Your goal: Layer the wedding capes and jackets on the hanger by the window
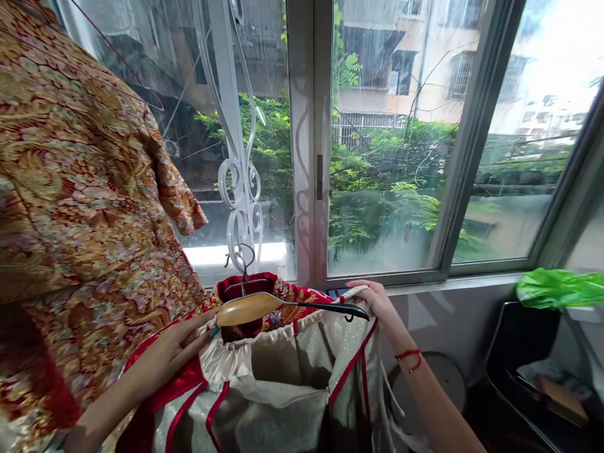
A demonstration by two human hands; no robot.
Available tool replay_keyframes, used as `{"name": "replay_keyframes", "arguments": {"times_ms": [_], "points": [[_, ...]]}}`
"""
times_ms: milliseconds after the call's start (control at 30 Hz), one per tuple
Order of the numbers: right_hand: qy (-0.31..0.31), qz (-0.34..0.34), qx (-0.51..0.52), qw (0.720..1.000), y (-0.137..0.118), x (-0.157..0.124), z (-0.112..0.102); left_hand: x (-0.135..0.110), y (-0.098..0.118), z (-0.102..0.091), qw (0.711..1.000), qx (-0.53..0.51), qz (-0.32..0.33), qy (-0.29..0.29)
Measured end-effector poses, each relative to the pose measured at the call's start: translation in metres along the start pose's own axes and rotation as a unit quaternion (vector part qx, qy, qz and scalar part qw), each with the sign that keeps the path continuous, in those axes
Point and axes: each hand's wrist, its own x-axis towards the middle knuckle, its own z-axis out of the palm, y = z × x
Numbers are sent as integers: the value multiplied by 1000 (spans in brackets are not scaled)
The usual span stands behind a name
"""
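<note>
In front, the left hand is pinching one waist edge of the red-piped garment, the right hand gripping the other, a hanger spanning between. A patterned robe is crowding the left; space is opening before the chair. The garment's bottom is running out of view; streaked glass is blurring the greenery.

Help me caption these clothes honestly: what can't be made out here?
In the head view:
- Patterned gown: cut off by top and left edges.
- Pale garment: lower end cut off by bottom edge.
- Red garment: largely hidden behind the pale one.
- Distant buildings: blurred by glare.
</note>
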Motion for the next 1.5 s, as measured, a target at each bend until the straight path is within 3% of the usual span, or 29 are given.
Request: {"name": "replay_keyframes", "arguments": {"times_ms": [100,267,333,467,533,600,700,800,867,967,1033,1167,1300,1500], "points": [[-44,-22,-83,995,-30,9,-9,-1,-2,2,999,-9,12,-38],[-110,-74,-286,949,-70,-1,-30,-4,3,9,999,41,-18,2],[-81,-99,-348,929,-82,-11,-23,-5,11,12,997,71,-29,-6],[85,-181,-436,877,-96,-29,20,-11,33,14,988,143,-62,-20],[102,-217,-453,858,-100,-33,34,-16,41,13,981,177,-81,-12],[45,-235,-440,865,-101,-32,27,-21,44,12,975,204,-91,0],[-105,-166,-414,889,-94,-25,-16,-25,44,12,971,226,-83,14],[-300,-53,-413,858,-75,-23,-67,-22,45,16,966,246,-72,21],[-352,-30,-364,862,-61,-25,-87,-19,46,18,963,260,-73,12],[-245,8,-255,935,-43,-23,-93,-14,45,22,971,230,-71,-7],[-178,74,-202,960,-36,-13,-86,-13,40,25,979,191,-67,-2],[-139,147,-164,965,-34,16,-67,-10,26,29,993,110,-32,24],[-113,126,-171,970,-40,33,-54,-5,19,29,998,61,-11,27],[-48,53,-262,962,-73,41,-36,-4,25,26,994,111,-16,17]]}}
